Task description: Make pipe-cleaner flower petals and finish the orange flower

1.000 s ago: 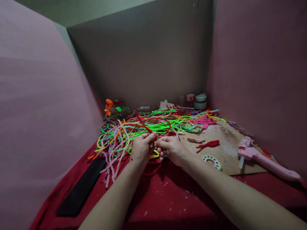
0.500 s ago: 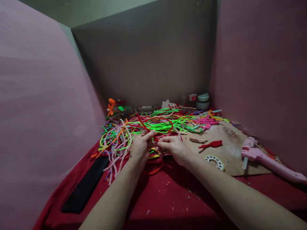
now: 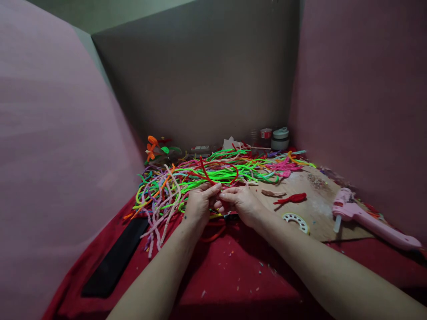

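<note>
From my seat behind the head camera, I have the left hand (image 3: pixel 199 201) and the right hand (image 3: pixel 240 202) nearly touching at the middle of the frame, thumbs and fingers pinched together on a red chenille stem (image 3: pixel 203 170). The relation I read is this: the stem's free end rises from the fingertips, away from me, its long axis tilting toward the upper left, so the loose length leans over the left hand's side. The left hand is therefore the nearer one to it, while the right hand grips low, by the stem's bottom end; the fingers hide the exact join. Just beyond, a red loop curves over the heap of coloured chenille stems (image 3: pixel 251 171); I can't tell whether it belongs to the same piece. Outward to the right of centre, a red twisted bundle (image 3: pixel 293 198) and a cream ring with holes (image 3: pixel 302 222) lie on the tan board (image 3: pixel 318 224), with a pink glue gun (image 3: pixel 370 220) at the right. A black flat bar (image 3: pixel 115 260) lies lower left on the red-clothed bench (image 3: pixel 240 278).
</note>
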`<action>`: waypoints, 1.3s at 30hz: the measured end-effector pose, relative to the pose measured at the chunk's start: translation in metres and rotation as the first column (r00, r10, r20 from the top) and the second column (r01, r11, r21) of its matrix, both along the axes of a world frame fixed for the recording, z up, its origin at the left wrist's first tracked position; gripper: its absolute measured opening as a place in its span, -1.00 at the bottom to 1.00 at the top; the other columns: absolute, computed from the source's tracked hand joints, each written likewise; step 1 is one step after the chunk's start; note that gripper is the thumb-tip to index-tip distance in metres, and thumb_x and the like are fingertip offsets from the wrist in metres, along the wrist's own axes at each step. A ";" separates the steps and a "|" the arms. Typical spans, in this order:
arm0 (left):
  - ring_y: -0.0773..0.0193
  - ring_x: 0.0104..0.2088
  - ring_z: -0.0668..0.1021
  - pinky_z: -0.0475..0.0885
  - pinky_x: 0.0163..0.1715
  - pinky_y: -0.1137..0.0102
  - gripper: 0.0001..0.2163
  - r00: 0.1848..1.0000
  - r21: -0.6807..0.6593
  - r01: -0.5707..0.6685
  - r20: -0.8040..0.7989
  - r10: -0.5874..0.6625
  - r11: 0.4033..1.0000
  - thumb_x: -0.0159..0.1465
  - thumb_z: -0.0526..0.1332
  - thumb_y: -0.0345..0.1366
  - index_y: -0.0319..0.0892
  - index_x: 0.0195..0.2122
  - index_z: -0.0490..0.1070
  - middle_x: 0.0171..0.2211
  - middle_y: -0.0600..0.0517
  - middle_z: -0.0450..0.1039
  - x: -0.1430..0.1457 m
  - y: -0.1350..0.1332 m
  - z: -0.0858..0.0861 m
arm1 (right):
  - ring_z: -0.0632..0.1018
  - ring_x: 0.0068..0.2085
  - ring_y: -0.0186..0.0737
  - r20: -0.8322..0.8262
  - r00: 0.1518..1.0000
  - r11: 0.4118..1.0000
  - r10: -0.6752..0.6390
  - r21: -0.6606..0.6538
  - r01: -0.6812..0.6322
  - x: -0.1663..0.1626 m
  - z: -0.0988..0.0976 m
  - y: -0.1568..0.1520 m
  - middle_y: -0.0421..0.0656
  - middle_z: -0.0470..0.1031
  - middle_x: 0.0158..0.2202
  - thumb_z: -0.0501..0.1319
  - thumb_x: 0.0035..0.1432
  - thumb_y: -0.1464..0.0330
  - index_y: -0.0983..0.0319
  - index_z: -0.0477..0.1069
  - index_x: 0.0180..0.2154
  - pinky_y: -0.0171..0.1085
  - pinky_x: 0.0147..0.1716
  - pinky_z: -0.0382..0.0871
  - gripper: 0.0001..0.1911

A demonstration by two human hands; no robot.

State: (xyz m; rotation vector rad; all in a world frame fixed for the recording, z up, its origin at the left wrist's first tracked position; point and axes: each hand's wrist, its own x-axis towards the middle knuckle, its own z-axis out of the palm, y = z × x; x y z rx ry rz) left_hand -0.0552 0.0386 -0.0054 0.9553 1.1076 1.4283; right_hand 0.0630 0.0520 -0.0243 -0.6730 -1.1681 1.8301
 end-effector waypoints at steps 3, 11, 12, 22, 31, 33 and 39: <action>0.47 -0.72 0.32 0.15 -0.71 0.54 -0.75 0.998 -0.003 0.014 -0.059 -0.014 1.000 -0.12 0.35 -0.24 -0.30 -0.58 0.35 -0.71 0.12 0.30 0.000 0.000 -0.001 | 0.42 -0.64 -0.41 -0.010 1.000 1.000 -0.001 -0.012 0.001 0.000 0.001 0.000 -0.15 0.47 -0.63 0.26 -0.19 0.34 0.35 0.39 -0.60 -0.38 -0.57 0.30 -0.82; 0.52 -0.74 0.25 0.08 -0.73 0.57 -0.70 0.969 0.005 -0.099 -0.226 0.098 0.995 -0.13 0.35 -0.18 -0.27 -0.62 0.28 -0.73 0.17 0.23 0.003 0.001 -0.005 | 0.39 -0.70 -0.42 -0.008 0.993 0.988 -0.119 -0.102 0.118 -0.002 -0.001 0.000 -0.18 0.45 -0.68 0.20 -0.14 0.42 0.33 0.37 -0.61 -0.42 -0.65 0.28 -0.89; 0.50 -0.73 0.26 0.10 -0.73 0.56 -0.70 0.979 0.003 -0.076 -0.191 0.075 0.997 -0.11 0.35 -0.17 -0.26 -0.60 0.28 -0.72 0.16 0.24 0.003 0.001 -0.006 | 0.39 -0.70 -0.42 -0.015 0.992 0.985 -0.124 -0.124 0.121 -0.002 0.000 -0.001 -0.18 0.45 -0.68 0.19 -0.12 0.43 0.33 0.37 -0.60 -0.42 -0.65 0.28 -0.90; 0.34 -0.36 0.43 0.32 -0.37 0.47 -0.82 0.667 0.345 0.212 -0.735 0.123 0.914 0.15 0.13 -0.30 -0.19 -0.27 0.46 -0.37 0.02 0.35 -0.012 0.001 0.001 | 0.40 -0.70 -0.39 -0.005 0.995 0.980 -0.103 -0.172 0.100 0.006 0.003 0.007 -0.16 0.45 -0.67 0.13 -0.07 0.50 0.34 0.36 -0.58 -0.38 -0.66 0.32 -0.90; 0.17 -0.44 0.48 0.28 -0.44 0.37 -0.69 0.044 0.230 -0.098 -0.971 0.235 0.968 0.20 0.03 -0.19 -0.25 -0.11 0.32 -0.48 -0.05 0.42 -0.022 0.007 0.000 | 0.38 -0.72 -0.41 0.026 0.997 0.987 -0.074 -0.141 0.077 0.007 0.004 0.006 -0.19 0.45 -0.68 0.15 -0.08 0.47 0.33 0.33 -0.57 -0.41 -0.70 0.27 -0.91; 0.20 -0.54 0.46 0.28 -0.51 0.39 -0.54 0.221 0.194 -0.217 -0.945 0.242 0.957 0.19 0.04 -0.10 -0.35 0.01 0.23 -0.61 0.01 0.38 -0.029 0.011 0.003 | 0.39 -0.71 -0.41 0.028 0.997 0.988 -0.074 -0.132 0.077 0.008 0.005 0.005 -0.19 0.45 -0.68 0.16 -0.08 0.47 0.32 0.33 -0.58 -0.42 -0.71 0.27 -0.91; 0.38 -0.56 0.40 0.29 -0.51 0.49 -0.75 0.474 0.550 -0.201 -0.669 0.572 0.811 0.13 0.15 -0.16 -0.23 -0.27 0.43 -0.60 0.10 0.35 -0.039 0.004 0.014 | 0.39 -0.71 -0.41 0.004 0.996 0.987 -0.092 -0.130 0.092 0.007 0.004 0.006 -0.19 0.45 -0.66 0.17 -0.10 0.46 0.32 0.34 -0.57 -0.42 -0.71 0.27 -0.93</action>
